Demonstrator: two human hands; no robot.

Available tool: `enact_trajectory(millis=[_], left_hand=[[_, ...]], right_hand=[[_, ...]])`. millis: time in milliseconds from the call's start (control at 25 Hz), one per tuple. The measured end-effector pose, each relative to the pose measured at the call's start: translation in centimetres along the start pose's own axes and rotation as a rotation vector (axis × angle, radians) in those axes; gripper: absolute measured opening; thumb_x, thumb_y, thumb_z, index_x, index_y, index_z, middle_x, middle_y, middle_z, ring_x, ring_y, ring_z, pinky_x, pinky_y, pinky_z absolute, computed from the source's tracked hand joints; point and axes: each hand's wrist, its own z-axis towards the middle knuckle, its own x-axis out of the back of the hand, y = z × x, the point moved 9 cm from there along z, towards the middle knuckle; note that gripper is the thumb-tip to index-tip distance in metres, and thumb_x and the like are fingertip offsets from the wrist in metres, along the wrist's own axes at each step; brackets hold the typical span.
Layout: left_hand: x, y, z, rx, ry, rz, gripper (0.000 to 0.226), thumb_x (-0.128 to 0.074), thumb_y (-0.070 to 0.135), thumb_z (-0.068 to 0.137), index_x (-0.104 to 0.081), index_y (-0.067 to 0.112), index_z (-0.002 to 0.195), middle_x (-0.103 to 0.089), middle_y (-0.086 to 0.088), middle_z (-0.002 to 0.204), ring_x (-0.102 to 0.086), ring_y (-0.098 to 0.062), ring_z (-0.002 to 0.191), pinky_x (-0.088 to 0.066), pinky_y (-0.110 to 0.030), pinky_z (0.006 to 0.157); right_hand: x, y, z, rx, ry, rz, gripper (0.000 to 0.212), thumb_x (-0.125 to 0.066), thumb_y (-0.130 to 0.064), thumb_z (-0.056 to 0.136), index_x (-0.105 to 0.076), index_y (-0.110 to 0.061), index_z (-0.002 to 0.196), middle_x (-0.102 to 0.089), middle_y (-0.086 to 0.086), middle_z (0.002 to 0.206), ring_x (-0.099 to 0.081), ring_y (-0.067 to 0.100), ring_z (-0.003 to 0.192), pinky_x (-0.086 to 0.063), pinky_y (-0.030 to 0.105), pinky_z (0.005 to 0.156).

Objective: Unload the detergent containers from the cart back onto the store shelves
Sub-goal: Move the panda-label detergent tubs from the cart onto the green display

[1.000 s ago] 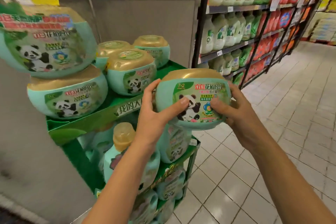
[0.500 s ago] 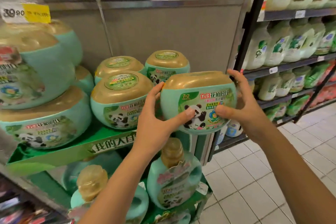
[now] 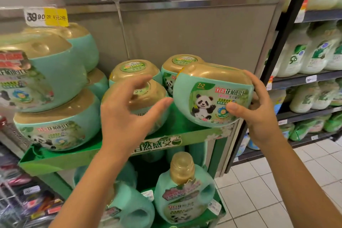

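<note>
A round mint-green detergent tub [image 3: 212, 96] with a gold lid and a panda label hangs tilted at the right front corner of the green display shelf [image 3: 61, 161]. My right hand [image 3: 259, 109] grips its right side, thumb on the label. My left hand [image 3: 129, 116] is off the tub, fingers spread, hovering in front of another tub [image 3: 146, 98] on the shelf. Several matching tubs [image 3: 55, 127] stand stacked at the left and at the back [image 3: 135, 69].
Below the shelf stand green detergent bottles [image 3: 183, 194] with gold caps. A black rack [image 3: 288, 29] of white and green bottles [image 3: 314, 55] runs along the right. White floor tiles [image 3: 259, 200] lie at the lower right. A price tag [image 3: 46, 17] hangs upper left.
The tub moved up and right toward the shelf's right corner. My left hand let go of it and now hovers open; my right hand still holds it.
</note>
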Motion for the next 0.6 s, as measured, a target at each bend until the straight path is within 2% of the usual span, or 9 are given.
enact_trajectory(millis=[80,160,240,440,600], left_hand=[[1.1,-1.9,0.5,-0.012,-0.03,0.202,0.056,-0.071,0.05,0.075,-0.06,0.024,0.123,-0.057,0.014,0.125,-0.051,-0.005,0.119,-0.042,-0.035,0.101],[1.3,-4.3,0.5,0.056,-0.111,0.378,0.069,-0.064,0.058,0.074,-0.056,0.023,0.132,-0.05,0.003,0.14,-0.043,-0.017,0.13,-0.034,-0.044,0.105],[1.1,-5.9,0.0,0.112,-0.176,0.451,0.078,-0.054,0.069,0.072,-0.052,0.023,0.136,-0.043,-0.003,0.147,-0.039,-0.024,0.135,-0.033,-0.046,0.106],[1.0,-7.0,-0.2,0.129,-0.209,0.491,0.08,-0.048,0.076,0.073,-0.053,0.025,0.134,-0.047,0.0,0.144,-0.044,-0.021,0.131,-0.038,-0.044,0.103],[0.9,-7.1,-0.4,0.108,-0.177,0.46,0.079,-0.05,0.074,0.073,-0.055,0.021,0.132,-0.048,0.0,0.142,-0.045,-0.02,0.131,-0.038,-0.04,0.102]], right_hand=[[0.4,0.0,0.2,0.034,0.097,-0.07,0.095,-0.087,-0.027,0.054,-0.044,-0.024,0.138,-0.06,-0.002,0.126,-0.063,0.014,0.111,-0.057,0.03,0.084],[0.2,0.0,0.2,0.064,0.143,-0.164,0.094,-0.089,-0.032,0.053,-0.044,-0.034,0.136,-0.058,-0.01,0.125,-0.062,0.005,0.111,-0.056,0.026,0.087],[-0.5,0.4,0.1,0.083,0.134,-0.23,0.097,-0.091,-0.038,0.051,-0.043,-0.037,0.135,-0.055,-0.01,0.131,-0.059,0.003,0.114,-0.054,0.025,0.091],[-1.3,1.8,-0.2,0.094,0.117,-0.306,0.101,-0.088,-0.044,0.05,-0.04,-0.034,0.138,-0.048,-0.001,0.138,-0.052,0.012,0.124,-0.049,0.042,0.101],[-1.6,2.3,-0.9,0.115,0.128,-0.336,0.1,-0.086,-0.046,0.054,-0.036,-0.032,0.139,-0.046,-0.001,0.138,-0.051,0.012,0.125,-0.048,0.044,0.102]])
